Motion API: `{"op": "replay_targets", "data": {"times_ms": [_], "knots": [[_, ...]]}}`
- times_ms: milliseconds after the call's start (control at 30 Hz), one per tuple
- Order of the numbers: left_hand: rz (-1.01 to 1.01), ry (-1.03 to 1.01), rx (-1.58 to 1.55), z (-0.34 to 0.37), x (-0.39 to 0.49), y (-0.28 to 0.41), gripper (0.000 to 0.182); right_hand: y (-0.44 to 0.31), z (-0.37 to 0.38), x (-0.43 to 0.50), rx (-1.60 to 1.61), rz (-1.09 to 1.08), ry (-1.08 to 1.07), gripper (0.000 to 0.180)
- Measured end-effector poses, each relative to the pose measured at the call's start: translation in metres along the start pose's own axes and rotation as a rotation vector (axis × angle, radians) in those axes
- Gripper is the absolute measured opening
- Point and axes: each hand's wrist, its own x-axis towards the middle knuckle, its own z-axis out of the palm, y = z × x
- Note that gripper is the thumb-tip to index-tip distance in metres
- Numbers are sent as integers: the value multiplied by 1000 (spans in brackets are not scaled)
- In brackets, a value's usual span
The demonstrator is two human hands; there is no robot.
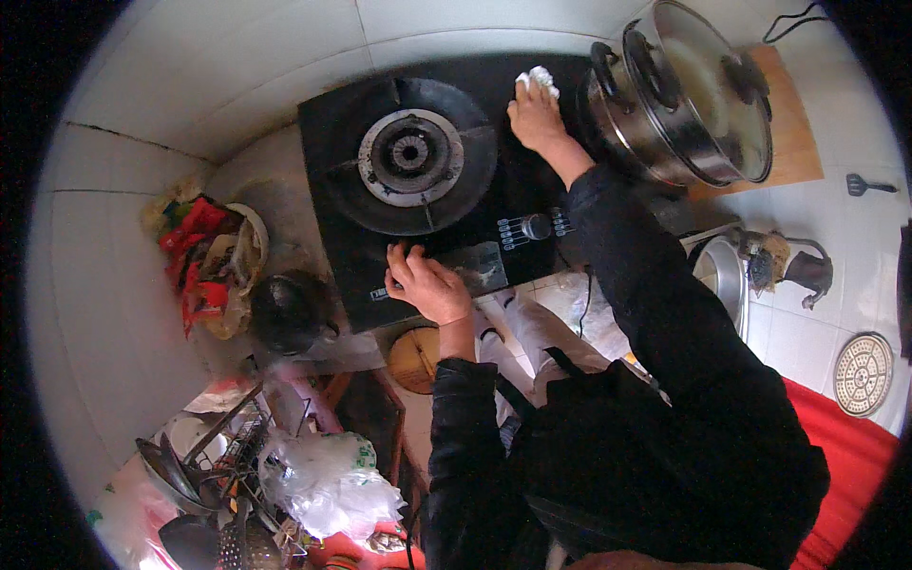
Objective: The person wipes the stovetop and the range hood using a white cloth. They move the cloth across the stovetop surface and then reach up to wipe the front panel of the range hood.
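My right hand (536, 117) presses a crumpled white tissue or cloth (540, 77) on the back of the black glass gas stove (524, 178), between the left burner and a steamer pot. Over the stove's front left part is my left hand (427, 281), its fingers bent, with nothing seen in it; whether it touches the glass I cannot tell. The round gas burner (410, 153) lies between and behind my hands, its dark ring around it. A silver control knob (536, 227) sits near the front edge.
A stacked steel steamer pot (662, 121) with a glass lid stands on the stove's right side. Left of the stove are a black pot (288, 312) and a bin with red packaging (214, 263). A steel sink (730, 274) lies at right. Utensils and a plastic bag (335, 484) fill the lower left.
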Motion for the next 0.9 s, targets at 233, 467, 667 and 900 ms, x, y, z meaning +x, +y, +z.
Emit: {"op": "replay_targets", "data": {"times_ms": [233, 467, 667, 900], "knots": [[-1, -20, -8, 0, 0, 0, 23, -36, 19, 61, -134, 97, -223, 60], [-7, -29, -4, -1, 1, 1, 24, -52, 25, 72, 197, -376, 46, 27], [-47, -45, -7, -1, -1, 0, 26, -41, -6, 71, -40, -195, -148, 27], [-71, -39, -9, -1, 0, 0, 28, -106, -27, 83, 295, -282, -276, 28]]}}
